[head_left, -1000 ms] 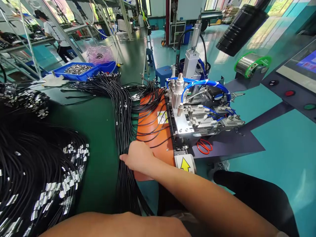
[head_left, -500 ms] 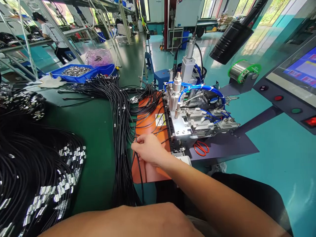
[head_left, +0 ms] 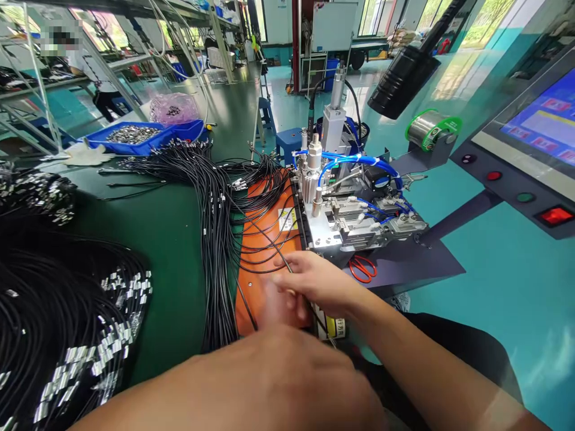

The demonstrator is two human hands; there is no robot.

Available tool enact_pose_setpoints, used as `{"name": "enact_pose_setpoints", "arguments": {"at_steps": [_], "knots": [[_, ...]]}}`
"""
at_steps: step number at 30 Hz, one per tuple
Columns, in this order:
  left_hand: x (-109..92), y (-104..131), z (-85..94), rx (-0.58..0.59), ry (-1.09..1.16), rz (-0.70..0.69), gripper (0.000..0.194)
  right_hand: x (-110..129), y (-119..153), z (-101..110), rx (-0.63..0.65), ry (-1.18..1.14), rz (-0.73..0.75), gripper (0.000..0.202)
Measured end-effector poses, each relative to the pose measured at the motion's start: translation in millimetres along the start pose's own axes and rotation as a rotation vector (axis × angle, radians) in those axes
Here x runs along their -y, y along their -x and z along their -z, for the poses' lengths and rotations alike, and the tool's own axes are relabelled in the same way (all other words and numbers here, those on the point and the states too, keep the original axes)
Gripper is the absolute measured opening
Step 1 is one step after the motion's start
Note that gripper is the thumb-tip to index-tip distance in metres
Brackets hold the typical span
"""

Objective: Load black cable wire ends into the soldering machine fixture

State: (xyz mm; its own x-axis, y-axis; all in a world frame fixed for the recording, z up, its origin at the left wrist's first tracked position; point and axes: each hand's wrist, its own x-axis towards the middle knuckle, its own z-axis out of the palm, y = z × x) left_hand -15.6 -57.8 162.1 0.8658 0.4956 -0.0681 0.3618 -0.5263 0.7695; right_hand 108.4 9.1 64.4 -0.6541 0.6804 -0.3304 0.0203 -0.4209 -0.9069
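Observation:
A black cable [head_left: 265,235] runs slantwise from the pile across the orange plate [head_left: 251,263]. My right hand [head_left: 314,281] is closed round it in front of the machine, and the cable's near end comes out below the fingers. My left hand [head_left: 291,365] is close by, nearer to me, its back turned up. Motion smears it, and most of its fingers are hidden. A thick bundle of black cables [head_left: 215,263] lies left of the plate on the green table. To the right stands a metal machine [head_left: 326,230] with blue air hoses.
Coiled cables with silvery ends [head_left: 128,281] fill the left side. Behind are a blue tray [head_left: 148,143] of small metal parts and a pink bag [head_left: 174,109]. A solder spool [head_left: 423,131], a control panel [head_left: 507,179] and red-handled scissors [head_left: 363,269] are at right. A person stands far left.
My right hand has moved right, towards the machine, drawing the cable across the orange plate. My left hand has come up and forward close to it. The view has shifted slightly.

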Motion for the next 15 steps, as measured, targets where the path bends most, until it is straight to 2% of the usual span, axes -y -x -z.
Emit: {"name": "enact_pose_setpoints", "arguments": {"at_steps": [2, 4, 7, 9, 11, 15], "knots": [[14, -6, 1.6, -0.115, -0.097, 0.118, 0.018, -13, 33, 14, -0.061, 0.035, 0.013, 0.009], [35, -18, -3.3, -0.229, -0.226, 0.120, 0.018, -25, 64, 24, -0.078, 0.073, -0.060, 0.007], [66, -39, -24.3, -0.221, -0.234, 0.042, 0.020, -40, 95, 33, -0.212, 0.213, -0.051, 0.010], [82, -50, -41.2, -0.215, -0.205, 0.024, 0.016, -47, 103, 38, -0.317, 0.289, -0.006, 0.012], [95, -55, -53.6, -0.264, -0.196, 0.061, 0.013, -52, 101, 43, -0.421, 0.314, 0.039, 0.013], [111, -56, -58.2, -0.380, -0.222, 0.106, 0.011, -58, 83, 50, -0.549, 0.264, 0.147, 0.013]]}}
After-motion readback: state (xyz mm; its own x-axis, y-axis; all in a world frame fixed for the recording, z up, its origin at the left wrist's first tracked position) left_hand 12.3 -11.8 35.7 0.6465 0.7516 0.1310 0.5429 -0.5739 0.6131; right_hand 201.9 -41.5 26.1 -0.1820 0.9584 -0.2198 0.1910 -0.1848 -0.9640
